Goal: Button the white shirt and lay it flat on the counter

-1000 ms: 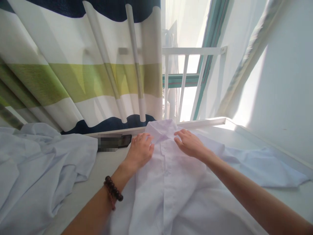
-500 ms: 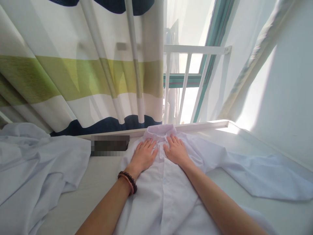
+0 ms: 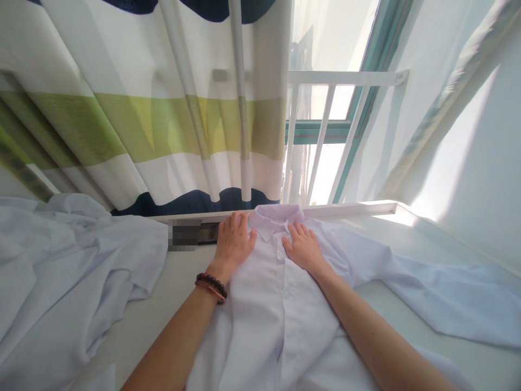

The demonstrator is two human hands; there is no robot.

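Shirt: one, white and buttoned, spread flat on the table under both of your hands.

Counting from the left:
- One heap of pale cloth lies well left of your left hand.
- One dark flat object, partly blurred, sits just beside that hand's fingertips.
- One beaded bracelet circles the left wrist.
- One collar lies between your two hands.
- One sleeve trails out well to the right of your right hand.
- One striped curtain hangs beyond your fingertips, and one white rail runs along the table's far edge.

Both of your arms reach forward, almost straight, and draw closer toward the collar. Your left hand lies palm down with its fingers together and stretched out. It presses the shirt's shoulder just left of the collar and grasps nothing. Your right hand is also flat and palm down, fingers slightly spread, on the chest just right of the button strip, and it pinches no cloth.

The shirt's long axis runs straight away from you. The collar points at the window beyond your fingertips, and the button strip comes back between your forearms toward your body.
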